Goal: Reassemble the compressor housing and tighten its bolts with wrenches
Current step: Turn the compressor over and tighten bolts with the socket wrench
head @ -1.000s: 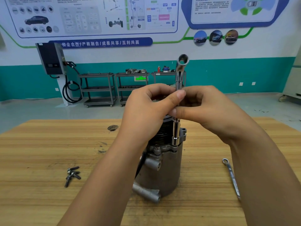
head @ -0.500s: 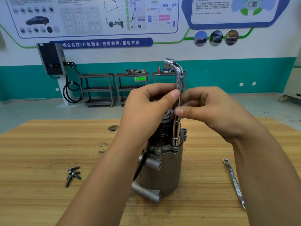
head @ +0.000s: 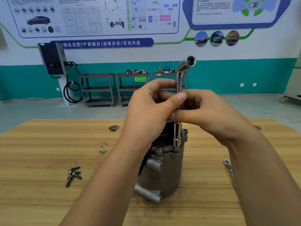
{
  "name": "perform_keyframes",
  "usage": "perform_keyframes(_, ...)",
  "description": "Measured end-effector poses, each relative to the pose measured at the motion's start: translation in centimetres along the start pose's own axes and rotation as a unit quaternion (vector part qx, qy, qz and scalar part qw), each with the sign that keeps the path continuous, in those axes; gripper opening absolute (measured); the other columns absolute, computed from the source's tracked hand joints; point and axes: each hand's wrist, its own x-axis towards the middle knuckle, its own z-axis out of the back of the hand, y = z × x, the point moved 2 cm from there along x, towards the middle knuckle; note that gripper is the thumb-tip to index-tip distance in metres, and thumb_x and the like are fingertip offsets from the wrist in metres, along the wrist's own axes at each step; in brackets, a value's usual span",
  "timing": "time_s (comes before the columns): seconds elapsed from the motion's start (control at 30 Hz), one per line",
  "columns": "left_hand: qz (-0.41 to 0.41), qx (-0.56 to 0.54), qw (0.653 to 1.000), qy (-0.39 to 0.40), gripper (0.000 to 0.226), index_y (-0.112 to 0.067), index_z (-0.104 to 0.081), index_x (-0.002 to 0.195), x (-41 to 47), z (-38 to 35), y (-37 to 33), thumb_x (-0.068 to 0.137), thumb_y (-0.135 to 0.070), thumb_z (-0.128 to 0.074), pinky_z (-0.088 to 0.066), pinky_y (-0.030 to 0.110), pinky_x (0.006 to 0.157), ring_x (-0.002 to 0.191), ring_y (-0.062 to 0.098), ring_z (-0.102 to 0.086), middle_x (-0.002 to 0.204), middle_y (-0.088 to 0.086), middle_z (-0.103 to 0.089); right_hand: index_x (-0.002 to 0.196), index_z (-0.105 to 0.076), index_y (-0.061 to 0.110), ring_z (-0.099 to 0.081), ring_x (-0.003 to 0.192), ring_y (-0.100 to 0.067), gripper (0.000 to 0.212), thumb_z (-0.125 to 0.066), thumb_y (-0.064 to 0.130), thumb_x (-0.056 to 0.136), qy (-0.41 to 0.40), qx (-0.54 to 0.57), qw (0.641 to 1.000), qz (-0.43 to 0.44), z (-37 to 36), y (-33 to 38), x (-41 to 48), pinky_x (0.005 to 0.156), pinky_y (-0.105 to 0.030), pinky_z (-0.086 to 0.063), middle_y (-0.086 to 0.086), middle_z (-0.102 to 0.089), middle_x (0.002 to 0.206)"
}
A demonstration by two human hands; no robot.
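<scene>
1. We hold a bent wrench point(head: 179, 80) straight up with both hands.
2. Our left hand point(head: 146, 115) pinches the thin stem of the wrench. Its thumb lies across the front of the stem.
3. Our right hand point(head: 211, 115) is curled round the same stem and touches the left hand.
4. The top end of the wrench sticks up above our hands and bends off to the right. Its round open mouth faces partly toward us.
5. The bottom end comes out under our hands and sits on the top rim of the compressor point(head: 162, 173). We cannot see the bolt under it.
6. The compressor stands upright on the wooden table point(head: 40, 152), right below our hands and between our two arms.
7. A small pile of bolts point(head: 73, 175) lies on the table, well off to the left of our left arm.
8. A flat wrench point(head: 230, 172) lies on the table just beside our right arm, and the arm hides part of it.
</scene>
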Motion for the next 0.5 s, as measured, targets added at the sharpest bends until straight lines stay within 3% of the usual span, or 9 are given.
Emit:
perform_keyframes(0.07,0.004,-0.009,1.0,0.001,0.021,-0.027,-0.063,0.087,-0.05,0.03,-0.02,0.082,-0.007,-0.068,-0.051,0.014,0.058,0.066,0.003,-0.067,0.065,-0.006,-0.069,0.106,-0.069,0.013,-0.068,0.097,-0.019,0.038,-0.07,0.021,0.069,0.019,0.018,1.0,-0.01,0.31,-0.18,-0.07,0.092,-0.041,-0.053,-0.008,-0.072,0.101)
perform_keyframes(0.23,0.022,-0.032,0.999,0.01,0.016,-0.02,-0.062,0.087,-0.09,0.03,-0.16,0.086,-0.005,-0.064,-0.05,0.013,0.054,0.063,0.005,-0.065,0.065,-0.007,-0.069,0.1,-0.069,0.014,-0.07,0.09,-0.014,0.028,-0.072,0.011,0.073,0.059,0.093,0.994,-0.004,0.97,-0.21,-0.48,0.078,-0.019,-0.052,-0.005,-0.075,0.091)
perform_keyframes(0.37,0.036,-0.045,0.998,0.015,0.016,-0.019,-0.063,0.088,-0.05,0.12,-0.06,0.088,-0.003,-0.061,-0.05,0.016,0.052,0.064,0.003,-0.065,0.067,-0.009,-0.07,0.099,-0.068,0.017,-0.07,0.089,-0.012,0.031,-0.065,0.012,0.069,0.06,0.12,0.991,-0.003,1.06,-0.19,-0.55,0.075,-0.015,-0.05,-0.003,-0.075,0.091)
perform_keyframes(0.5,0.02,-0.02,0.999,0.015,0.019,-0.019,-0.066,0.093,0.08,0.14,0.03,0.088,-0.002,-0.059,-0.054,0.018,0.071,0.081,0.007,-0.07,0.081,-0.006,-0.074,0.093,-0.069,0.02,-0.07,0.081,-0.008,0.03,-0.068,0.015,0.064,0.035,0.101,0.994,0.0,0.96,-0.26,-0.4,0.071,-0.015,-0.051,0.002,-0.075,0.084)
